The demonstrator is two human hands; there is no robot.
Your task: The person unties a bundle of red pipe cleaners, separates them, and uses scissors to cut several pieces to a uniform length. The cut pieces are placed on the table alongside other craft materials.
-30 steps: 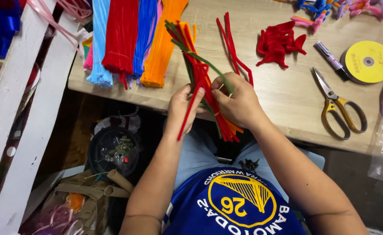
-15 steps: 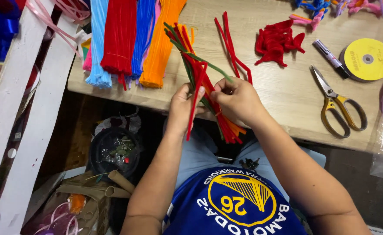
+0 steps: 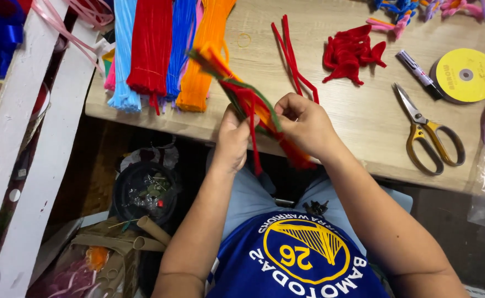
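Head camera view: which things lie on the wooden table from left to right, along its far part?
Light blue pipe cleaner bundle → red bundle → blue bundle → orange bundle → loose red pipe cleaners → pile of red bent pieces → marker pen → yellow ribbon spool.

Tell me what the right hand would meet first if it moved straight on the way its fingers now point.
The right hand points leftward at the left hand, so it would likely meet the pipe-cleaner bundle between them first; depth is hard to judge.
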